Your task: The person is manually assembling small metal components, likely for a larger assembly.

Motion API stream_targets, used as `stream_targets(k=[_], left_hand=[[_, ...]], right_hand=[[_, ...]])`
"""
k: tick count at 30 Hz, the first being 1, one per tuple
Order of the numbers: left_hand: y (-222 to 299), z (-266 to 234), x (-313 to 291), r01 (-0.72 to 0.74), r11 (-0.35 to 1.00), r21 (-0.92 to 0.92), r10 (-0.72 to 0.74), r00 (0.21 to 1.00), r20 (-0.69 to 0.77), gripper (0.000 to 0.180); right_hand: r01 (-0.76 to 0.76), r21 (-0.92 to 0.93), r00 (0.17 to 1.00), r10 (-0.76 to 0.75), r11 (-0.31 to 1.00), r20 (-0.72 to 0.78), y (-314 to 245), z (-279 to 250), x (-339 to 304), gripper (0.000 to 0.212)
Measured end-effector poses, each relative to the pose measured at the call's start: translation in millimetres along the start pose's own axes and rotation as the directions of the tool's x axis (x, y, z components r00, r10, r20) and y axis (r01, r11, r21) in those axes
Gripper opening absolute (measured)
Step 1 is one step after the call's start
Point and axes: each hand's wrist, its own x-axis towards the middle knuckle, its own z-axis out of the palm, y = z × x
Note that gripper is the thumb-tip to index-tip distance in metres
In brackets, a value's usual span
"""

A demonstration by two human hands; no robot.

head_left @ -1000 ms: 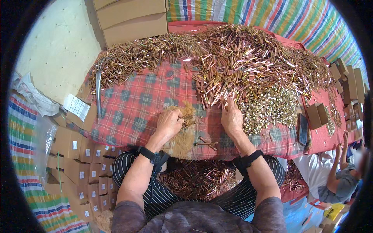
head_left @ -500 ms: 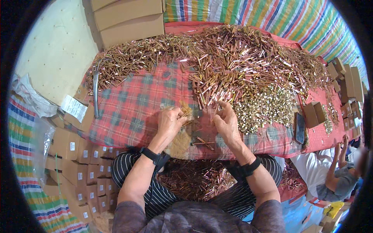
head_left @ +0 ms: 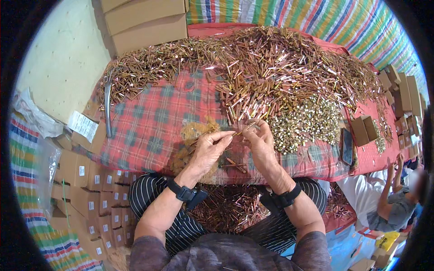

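My left hand (head_left: 209,151) pinches the end of a thin brass-coloured metal rod (head_left: 238,133) over the cloth. Close beside it, my right hand (head_left: 261,143) has its thumb and fingers drawn together at the rod's other end; what else lies in them is too small to make out. Ahead of the hands spreads a large pile of copper-coloured rods (head_left: 271,72). To the right of my right hand is a heap of small shiny metal pieces (head_left: 307,124). A few loose rods (head_left: 236,165) lie on the cloth below the hands.
The plaid cloth (head_left: 149,122) has a worn brown patch. On it lie a curved metal bar (head_left: 108,108) at left, a dark phone-like slab (head_left: 347,147) and an open carton (head_left: 364,131) at right. Stacked cartons (head_left: 101,198) stand lower left. Another person (head_left: 391,207) sits at far right.
My left hand has moved right and slightly up, bringing its fingertips next to those of my right hand. A rod now shows between them. The right hand has barely moved.
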Motion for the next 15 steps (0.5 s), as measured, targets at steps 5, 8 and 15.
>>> stream_targets(k=[5,8,15], left_hand=[[-3,-4,-3,0.082,0.990,-0.118,-0.078,0.996,0.033,0.028],[1,-4,-6,0.123,0.970,-0.211,-0.120,0.992,0.026,0.027],[6,-5,-9,-0.015,0.999,-0.049,0.015,1.000,0.002,0.024]], right_hand=[[-0.065,0.128,0.998,0.064,0.990,0.015,4,7,-3,0.036],[-0.129,0.270,0.987,0.149,0.954,-0.056,0,11,-6,0.033],[-0.140,0.230,0.990,0.142,0.963,0.006,6,12,-4,0.026]])
